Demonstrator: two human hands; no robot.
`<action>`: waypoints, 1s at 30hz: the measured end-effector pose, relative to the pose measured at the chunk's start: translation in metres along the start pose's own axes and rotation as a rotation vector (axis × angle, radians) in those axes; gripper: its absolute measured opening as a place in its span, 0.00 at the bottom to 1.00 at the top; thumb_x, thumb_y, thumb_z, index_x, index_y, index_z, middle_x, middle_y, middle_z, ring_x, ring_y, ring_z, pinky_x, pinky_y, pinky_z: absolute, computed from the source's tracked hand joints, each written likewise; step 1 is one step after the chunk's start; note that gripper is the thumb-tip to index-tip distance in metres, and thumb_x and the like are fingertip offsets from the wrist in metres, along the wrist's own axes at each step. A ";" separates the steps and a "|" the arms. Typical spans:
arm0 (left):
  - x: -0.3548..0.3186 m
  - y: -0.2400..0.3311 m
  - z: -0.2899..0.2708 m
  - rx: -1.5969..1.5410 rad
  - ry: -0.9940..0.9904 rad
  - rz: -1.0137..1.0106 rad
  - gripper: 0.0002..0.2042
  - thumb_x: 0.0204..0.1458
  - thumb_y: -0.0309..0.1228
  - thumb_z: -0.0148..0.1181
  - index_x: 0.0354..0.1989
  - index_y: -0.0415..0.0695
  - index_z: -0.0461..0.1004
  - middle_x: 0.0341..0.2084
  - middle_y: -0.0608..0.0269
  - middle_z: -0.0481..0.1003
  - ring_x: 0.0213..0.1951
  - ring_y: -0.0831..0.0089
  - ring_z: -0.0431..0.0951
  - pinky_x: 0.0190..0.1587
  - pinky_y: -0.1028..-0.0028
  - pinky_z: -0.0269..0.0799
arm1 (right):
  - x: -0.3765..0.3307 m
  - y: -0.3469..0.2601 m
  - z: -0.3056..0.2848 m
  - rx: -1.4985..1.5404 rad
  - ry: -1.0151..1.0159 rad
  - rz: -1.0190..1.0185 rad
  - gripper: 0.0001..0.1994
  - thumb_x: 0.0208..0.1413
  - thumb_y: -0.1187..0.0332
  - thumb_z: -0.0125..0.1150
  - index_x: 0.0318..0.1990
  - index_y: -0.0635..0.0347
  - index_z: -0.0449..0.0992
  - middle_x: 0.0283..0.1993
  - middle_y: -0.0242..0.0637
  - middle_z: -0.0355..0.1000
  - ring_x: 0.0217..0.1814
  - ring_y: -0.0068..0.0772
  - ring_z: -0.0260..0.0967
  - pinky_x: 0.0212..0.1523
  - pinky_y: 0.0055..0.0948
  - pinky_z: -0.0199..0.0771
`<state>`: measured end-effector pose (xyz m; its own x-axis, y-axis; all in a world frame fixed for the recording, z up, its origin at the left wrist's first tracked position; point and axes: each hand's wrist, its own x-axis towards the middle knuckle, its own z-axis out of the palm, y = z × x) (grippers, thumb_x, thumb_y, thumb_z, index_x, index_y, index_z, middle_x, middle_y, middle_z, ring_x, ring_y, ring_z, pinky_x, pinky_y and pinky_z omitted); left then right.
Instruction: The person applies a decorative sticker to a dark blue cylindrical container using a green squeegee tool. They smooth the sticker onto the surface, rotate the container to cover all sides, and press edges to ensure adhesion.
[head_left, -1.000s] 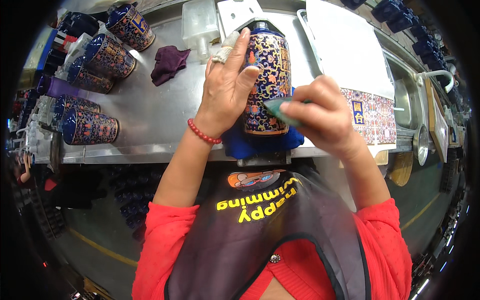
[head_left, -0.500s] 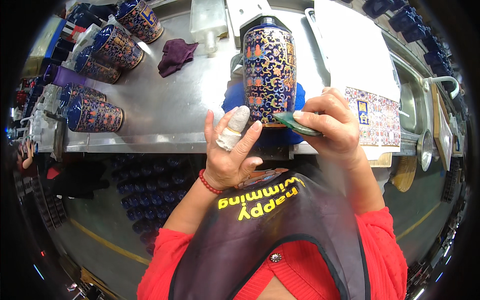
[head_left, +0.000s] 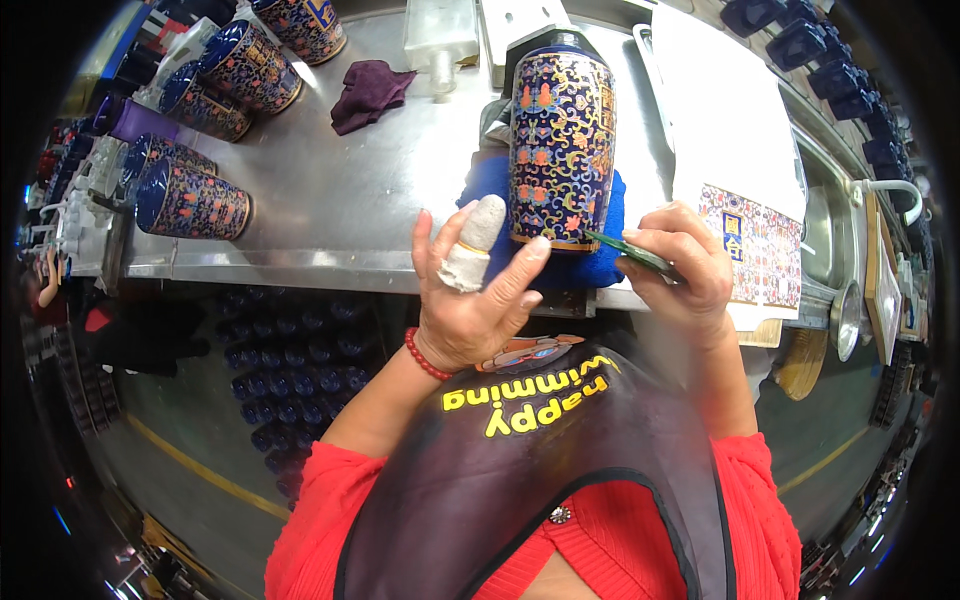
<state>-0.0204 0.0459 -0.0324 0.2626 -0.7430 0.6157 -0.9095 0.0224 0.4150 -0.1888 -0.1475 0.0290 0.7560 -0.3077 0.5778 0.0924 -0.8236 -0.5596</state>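
A dark blue bottle (head_left: 562, 150) with a colourful floral pattern lies on a blue cloth (head_left: 484, 185), its base toward me. My left hand (head_left: 470, 285) is open at the bottle's lower left, the index fingertip touching near the base edge. One of its fingers wears a pale, worn finger cover (head_left: 478, 240). In my right hand (head_left: 685, 262) a thin green scraper (head_left: 632, 252) is pinched. The scraper's tip meets the bottle's lower right edge, by the gold band.
Several finished-looking patterned bottles (head_left: 195, 205) lie at the left of the steel table (head_left: 400, 190). A purple cloth (head_left: 370, 95) and a clear glass bottle (head_left: 440, 40) are farther back. Patterned decal sheets (head_left: 750, 245) lie at the right, near a sink (head_left: 820, 190).
The scraper has turned from lying flatter to more edge-on, staying at the bottle's lower right. My left index finger has shifted along the base edge. The whole view has shifted slightly.
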 end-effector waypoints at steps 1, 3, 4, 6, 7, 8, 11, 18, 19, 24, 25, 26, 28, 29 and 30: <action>0.000 0.003 0.001 0.014 -0.016 0.027 0.23 0.54 0.42 0.66 0.60 0.59 0.80 0.63 0.46 0.71 0.65 0.50 0.65 0.74 0.43 0.38 | 0.001 -0.001 0.001 0.019 0.012 0.009 0.15 0.43 0.78 0.76 0.40 0.63 0.81 0.34 0.40 0.75 0.33 0.38 0.74 0.33 0.32 0.73; 0.001 0.008 0.005 0.042 -0.031 0.035 0.24 0.53 0.42 0.66 0.61 0.60 0.80 0.64 0.45 0.70 0.67 0.50 0.62 0.73 0.42 0.39 | 0.003 -0.004 0.003 0.062 0.026 0.038 0.14 0.45 0.78 0.76 0.41 0.64 0.81 0.34 0.41 0.76 0.33 0.38 0.74 0.33 0.32 0.74; 0.001 0.009 0.007 0.070 -0.053 0.024 0.24 0.52 0.42 0.66 0.61 0.60 0.80 0.64 0.44 0.70 0.67 0.49 0.61 0.73 0.41 0.39 | 0.004 -0.004 0.005 0.063 0.020 0.054 0.13 0.46 0.78 0.75 0.40 0.65 0.81 0.34 0.41 0.76 0.33 0.37 0.74 0.33 0.32 0.73; 0.000 0.009 0.007 0.068 -0.036 0.020 0.24 0.53 0.43 0.66 0.61 0.59 0.79 0.64 0.43 0.69 0.68 0.49 0.61 0.73 0.41 0.40 | 0.006 -0.005 0.007 0.076 0.015 0.093 0.11 0.48 0.78 0.73 0.40 0.65 0.80 0.34 0.41 0.76 0.32 0.36 0.73 0.33 0.31 0.73; -0.001 0.008 0.007 0.062 -0.029 0.013 0.24 0.54 0.43 0.65 0.61 0.58 0.79 0.64 0.43 0.69 0.68 0.49 0.61 0.73 0.41 0.40 | 0.006 -0.006 0.008 0.100 0.020 0.106 0.10 0.50 0.77 0.73 0.40 0.66 0.79 0.34 0.41 0.75 0.33 0.34 0.73 0.34 0.29 0.71; -0.002 0.008 0.007 0.068 -0.032 0.014 0.23 0.55 0.44 0.65 0.61 0.57 0.79 0.64 0.42 0.69 0.68 0.48 0.61 0.73 0.41 0.40 | 0.006 -0.006 0.009 0.116 0.015 0.153 0.10 0.52 0.76 0.72 0.40 0.67 0.78 0.34 0.41 0.74 0.34 0.32 0.72 0.35 0.28 0.70; -0.005 0.006 0.008 0.057 -0.021 -0.003 0.23 0.58 0.45 0.62 0.61 0.55 0.79 0.63 0.42 0.69 0.67 0.48 0.61 0.72 0.40 0.41 | 0.004 -0.006 0.011 0.151 0.001 0.263 0.09 0.57 0.73 0.70 0.40 0.68 0.77 0.33 0.39 0.73 0.35 0.28 0.70 0.36 0.25 0.68; -0.003 0.010 0.004 0.036 0.016 -0.040 0.23 0.63 0.48 0.56 0.60 0.50 0.79 0.63 0.46 0.71 0.67 0.46 0.62 0.73 0.39 0.38 | 0.001 -0.003 0.013 0.124 0.016 0.306 0.07 0.57 0.73 0.68 0.39 0.66 0.78 0.31 0.39 0.73 0.30 0.31 0.71 0.33 0.28 0.70; -0.001 0.012 0.004 0.071 0.006 0.022 0.24 0.63 0.50 0.55 0.61 0.49 0.78 0.63 0.45 0.71 0.67 0.45 0.62 0.73 0.39 0.38 | 0.001 -0.002 0.014 0.140 0.019 0.330 0.08 0.57 0.72 0.69 0.39 0.66 0.78 0.31 0.39 0.73 0.30 0.32 0.71 0.33 0.29 0.70; 0.011 0.022 0.013 0.102 -0.118 0.053 0.29 0.62 0.51 0.57 0.65 0.44 0.73 0.65 0.45 0.70 0.71 0.48 0.61 0.73 0.37 0.33 | -0.003 -0.002 0.015 0.086 0.026 0.350 0.09 0.59 0.69 0.68 0.40 0.66 0.78 0.31 0.41 0.74 0.30 0.34 0.72 0.33 0.30 0.72; 0.012 0.021 0.012 0.099 -0.076 0.052 0.30 0.62 0.50 0.58 0.66 0.42 0.72 0.65 0.44 0.70 0.71 0.47 0.62 0.73 0.37 0.32 | -0.004 -0.002 0.015 0.089 0.021 0.350 0.09 0.59 0.69 0.68 0.40 0.66 0.77 0.31 0.41 0.75 0.30 0.34 0.73 0.33 0.30 0.72; 0.012 0.021 0.010 0.090 -0.058 0.032 0.31 0.61 0.49 0.59 0.66 0.40 0.71 0.66 0.42 0.69 0.71 0.46 0.62 0.74 0.37 0.32 | -0.004 -0.001 0.015 0.097 0.024 0.365 0.09 0.59 0.69 0.69 0.40 0.66 0.77 0.32 0.41 0.75 0.31 0.34 0.73 0.33 0.30 0.72; 0.012 0.019 0.005 0.071 -0.063 -0.003 0.31 0.61 0.47 0.60 0.67 0.39 0.70 0.65 0.40 0.70 0.70 0.44 0.63 0.74 0.38 0.32 | -0.005 -0.001 0.015 0.119 0.015 0.400 0.10 0.59 0.68 0.69 0.40 0.66 0.77 0.32 0.41 0.75 0.31 0.34 0.73 0.33 0.30 0.72; 0.013 0.017 0.001 0.075 -0.095 -0.028 0.32 0.59 0.47 0.62 0.67 0.39 0.70 0.66 0.40 0.69 0.70 0.43 0.63 0.74 0.39 0.34 | -0.005 -0.001 0.015 0.122 0.009 0.409 0.10 0.59 0.68 0.69 0.40 0.66 0.77 0.32 0.41 0.75 0.31 0.34 0.73 0.33 0.30 0.72; 0.016 0.016 -0.002 0.081 -0.079 -0.008 0.33 0.58 0.46 0.64 0.68 0.39 0.69 0.66 0.41 0.68 0.70 0.43 0.62 0.74 0.39 0.36 | -0.005 -0.001 0.014 0.124 0.003 0.418 0.10 0.59 0.68 0.69 0.40 0.66 0.77 0.32 0.41 0.75 0.31 0.33 0.73 0.33 0.30 0.72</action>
<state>-0.0300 0.0358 -0.0150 0.2470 -0.7933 0.5565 -0.9312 -0.0355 0.3628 -0.1837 -0.1384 0.0182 0.7426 -0.6046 0.2881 -0.1443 -0.5645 -0.8127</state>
